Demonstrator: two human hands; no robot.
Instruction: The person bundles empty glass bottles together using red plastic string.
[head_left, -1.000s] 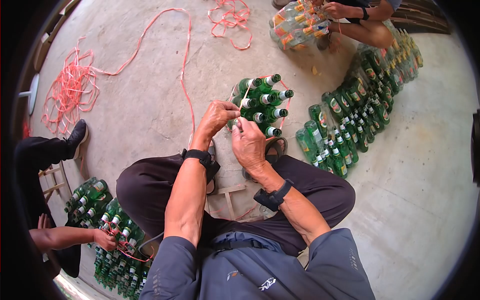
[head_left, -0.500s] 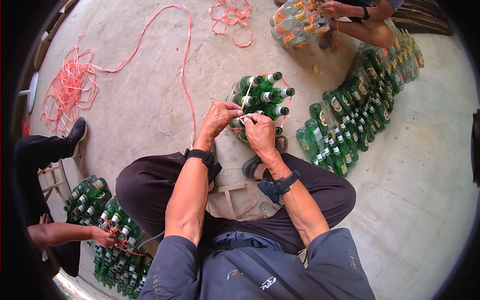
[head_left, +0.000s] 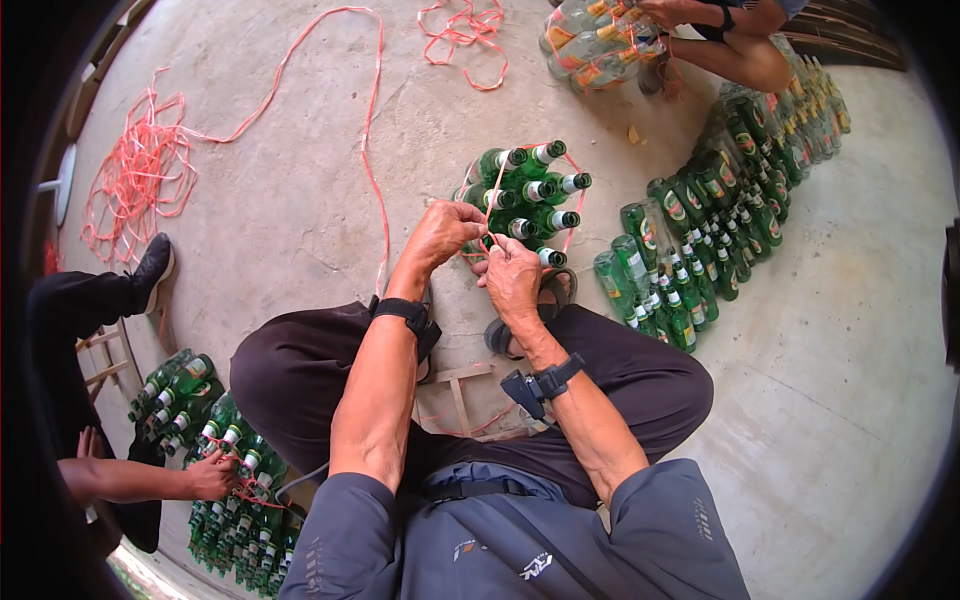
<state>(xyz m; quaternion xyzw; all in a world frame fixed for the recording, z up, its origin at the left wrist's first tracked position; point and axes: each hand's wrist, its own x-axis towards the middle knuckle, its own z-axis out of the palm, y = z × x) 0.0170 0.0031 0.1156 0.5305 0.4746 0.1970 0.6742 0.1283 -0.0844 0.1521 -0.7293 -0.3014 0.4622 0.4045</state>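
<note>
Upright on the floor in front of me stands a cluster of green glass bottles [head_left: 527, 190], with pink plastic twine [head_left: 495, 187] looped round it and across its top. My left hand [head_left: 447, 232] is closed, thumb and fingers pinching the twine at the near left side of the cluster. Just to its right, my right hand [head_left: 512, 280] is closed too, its fingers curled on the twine by the near bottles. The bottles' lower parts are partly hidden behind both hands.
Rows of green bottles [head_left: 690, 250] lie on the right. A tangled twine heap [head_left: 140, 180] is at far left, one strand running toward me. A co-worker's hand [head_left: 215, 474] works over bottles at lower left. Another person holds clear bottles [head_left: 600, 45] at top.
My right hand has moved down toward me, slightly away from the left hand, and turned. My left hand stays nearly in place on the twine.
</note>
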